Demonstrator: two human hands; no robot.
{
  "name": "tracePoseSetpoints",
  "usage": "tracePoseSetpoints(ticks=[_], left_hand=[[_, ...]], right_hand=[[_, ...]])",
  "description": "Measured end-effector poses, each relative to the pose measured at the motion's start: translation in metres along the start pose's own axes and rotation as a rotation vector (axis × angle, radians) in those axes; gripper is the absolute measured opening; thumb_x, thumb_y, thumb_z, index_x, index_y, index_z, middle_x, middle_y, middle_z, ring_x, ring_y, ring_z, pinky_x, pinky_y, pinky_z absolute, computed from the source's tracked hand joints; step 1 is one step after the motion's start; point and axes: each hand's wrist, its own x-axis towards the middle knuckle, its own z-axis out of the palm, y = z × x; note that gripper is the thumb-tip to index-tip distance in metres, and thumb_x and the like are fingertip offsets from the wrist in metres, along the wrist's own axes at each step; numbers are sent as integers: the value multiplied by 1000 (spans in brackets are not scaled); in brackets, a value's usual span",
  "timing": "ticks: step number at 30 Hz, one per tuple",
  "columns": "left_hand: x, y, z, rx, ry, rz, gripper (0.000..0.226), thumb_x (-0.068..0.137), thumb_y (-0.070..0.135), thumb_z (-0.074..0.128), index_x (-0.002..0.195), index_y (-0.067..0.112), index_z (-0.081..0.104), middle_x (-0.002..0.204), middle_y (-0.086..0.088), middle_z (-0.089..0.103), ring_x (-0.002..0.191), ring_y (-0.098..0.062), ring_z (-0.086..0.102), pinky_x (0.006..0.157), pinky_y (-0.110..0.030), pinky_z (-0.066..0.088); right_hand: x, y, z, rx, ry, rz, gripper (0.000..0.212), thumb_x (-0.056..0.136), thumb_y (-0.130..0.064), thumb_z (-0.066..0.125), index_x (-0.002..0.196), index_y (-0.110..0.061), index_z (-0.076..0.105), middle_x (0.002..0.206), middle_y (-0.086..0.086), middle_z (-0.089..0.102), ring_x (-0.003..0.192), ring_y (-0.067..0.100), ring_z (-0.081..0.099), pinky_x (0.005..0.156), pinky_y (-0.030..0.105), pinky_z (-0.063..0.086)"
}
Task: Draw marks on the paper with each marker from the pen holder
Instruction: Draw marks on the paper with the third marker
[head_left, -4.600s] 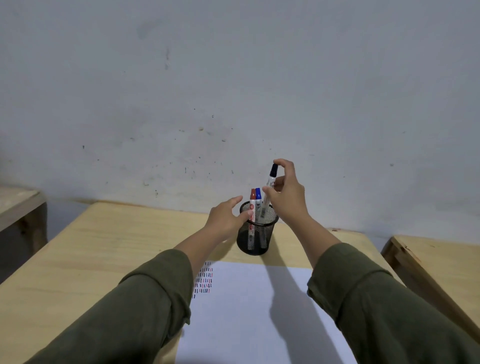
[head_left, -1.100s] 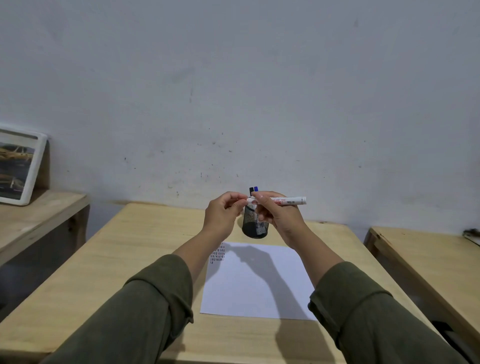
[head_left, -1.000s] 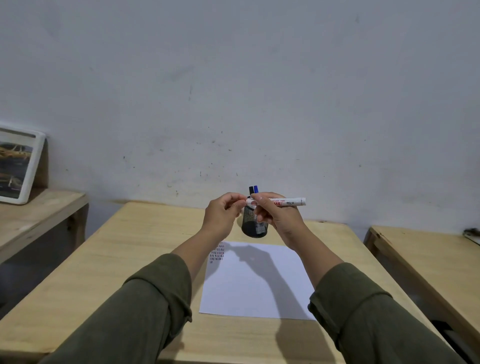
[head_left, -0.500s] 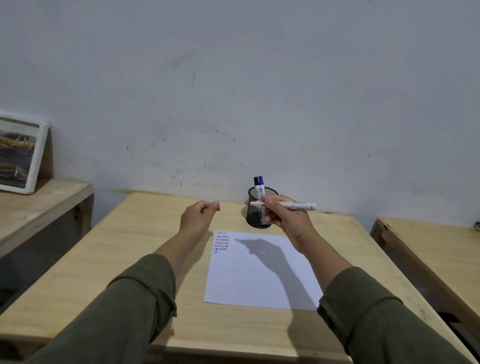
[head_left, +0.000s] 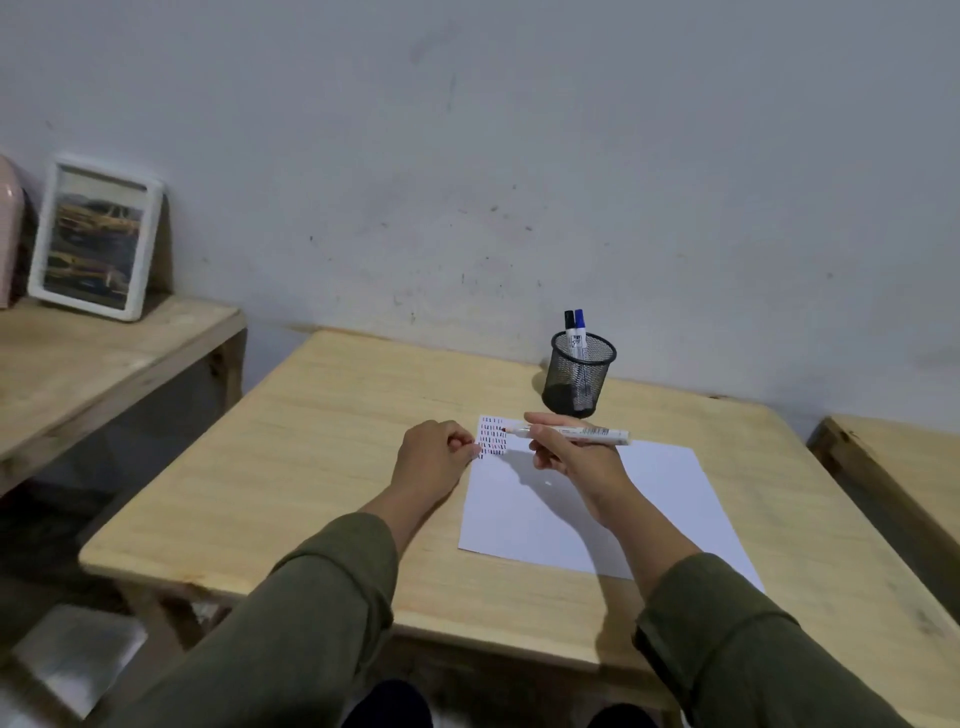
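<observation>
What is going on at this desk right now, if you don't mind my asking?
A person is drawing marks on a sheet of paper on a wooden table. The right hand holds an uncapped red marker, its tip at the rows of short marks in the sheet's far left corner. The left hand, loosely closed, rests at that corner. A black marker and a blue marker stand in the mesh pen holder behind the paper.

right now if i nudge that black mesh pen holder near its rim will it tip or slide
The black mesh pen holder is probably light, being open wire mesh. It would likely tip: it stands tall and narrow, and the two capped markers stick out above its rim.
</observation>
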Motion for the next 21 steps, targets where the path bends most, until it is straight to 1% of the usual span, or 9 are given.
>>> tracePoseSetpoints(ticks=[3, 5, 8, 10, 11, 12, 14, 17, 21], left_hand=[[-1, -4, 1, 0, 9, 23, 17, 78, 27, 69, 89, 15, 72, 82, -2, 70, 77, -14, 57, 69, -22, 37], [-1, -5, 3, 14, -1, 49, 20, 78, 28, 70, 91, 13, 72, 83, -1, 69, 78, -11, 55, 70, -20, 35], [0, -8, 1, 19, 1, 78, 17, 75, 32, 72, 82, 17, 70, 75, 4, 63, 83, -14, 57, 70, -22, 34], [1, -10, -2, 58, -45, 95, 19, 72, 38, 72, 74, 20, 65, 64, 10, 51, 77, -15, 50, 67, -24, 32], [3, -13, -3, 88, -77, 106, 22, 70, 42, 72, 73, 22, 62, 62, 11, 46, 76, -16, 47, 66, -25, 32], [3, -16, -4, 123, -101, 121, 26, 67, 47, 70, 74, 24, 60, 63, 10, 43, 78, -17, 46, 67, -26, 34], [5, -22, -4, 179, -121, 139, 34, 65, 55, 68, 80, 27, 57, 71, 7, 43, 86, -21, 48, 76, -28, 39], [6, -26, -3, 184, -132, 143, 37, 65, 55, 68, 85, 26, 58, 81, 4, 47, 94, -22, 47, 83, -30, 40], [9, -30, 0, 178, -132, 169, 40, 62, 60, 65, 84, 27, 56, 73, 8, 40, 94, -25, 50, 85, -30, 40]], right_hand=[[1, 5, 3, 17, 7, 30, 13, 84, -10, 68, 91, -17, 75, 75, 10, 65, 64, 19, 56, 72, 30, 53], [1, 7, 4, 5, 8, 45, 12, 84, -12, 68, 91, -18, 76, 75, 9, 67, 64, 19, 57, 71, 28, 53], [2, 10, 8, -18, 14, 64, 12, 86, -11, 66, 91, -18, 75, 75, 8, 68, 60, 17, 59, 62, 22, 54], [3, 12, 10, -28, 24, 69, 11, 86, -10, 66, 88, -16, 75, 73, 7, 67, 60, 16, 59, 63, 23, 54], [4, 14, 11, -45, 30, 66, 9, 84, -11, 67, 86, -15, 75, 71, 6, 66, 60, 15, 58, 64, 23, 54], [5, 15, 12, -68, 35, 61, 7, 83, -11, 68, 86, -14, 74, 69, 5, 65, 59, 15, 57, 64, 22, 52], [8, 17, 13, -102, 46, 56, 6, 83, -12, 69, 87, -10, 73, 67, 4, 63, 56, 13, 55, 61, 20, 48], [11, 21, 16, -120, 72, 71, 8, 81, -13, 69, 87, -9, 72, 69, 4, 64, 58, 12, 54, 63, 22, 48], [11, 24, 17, -180, 79, 75, 7, 82, -15, 68, 85, -11, 72, 70, 2, 65, 60, 11, 55, 57, 19, 47]])
